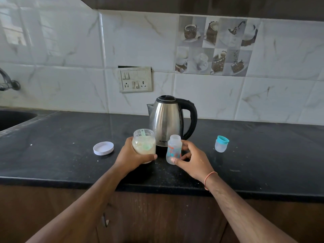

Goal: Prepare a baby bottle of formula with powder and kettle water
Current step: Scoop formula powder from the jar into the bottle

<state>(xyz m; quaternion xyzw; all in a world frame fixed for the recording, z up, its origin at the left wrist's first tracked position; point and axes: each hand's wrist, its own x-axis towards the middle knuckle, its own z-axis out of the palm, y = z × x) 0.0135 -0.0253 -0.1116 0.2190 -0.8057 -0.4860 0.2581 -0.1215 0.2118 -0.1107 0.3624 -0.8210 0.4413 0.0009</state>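
From the head camera, nearest us, our left hand (pixel 130 156) wraps around the open powder jar (pixel 144 146), a green scoop (pixel 144 135) standing inside. Our right hand (pixel 193 159) pinches the empty baby bottle (pixel 173 149) low on its body, thumb in front, fingers behind. Both stand on the dark worktop (pixel 61 137), just in front of the steel kettle (pixel 169 121). We judge the bottle light, thin plastic, easy to tip, so a hold around its middle suits; the jar looks heavier. The kettle reads "MILTON". The bottle's orange print is unreadable. A white lid (pixel 103 148) lies left, a teal-ringed cap (pixel 221 143) right.
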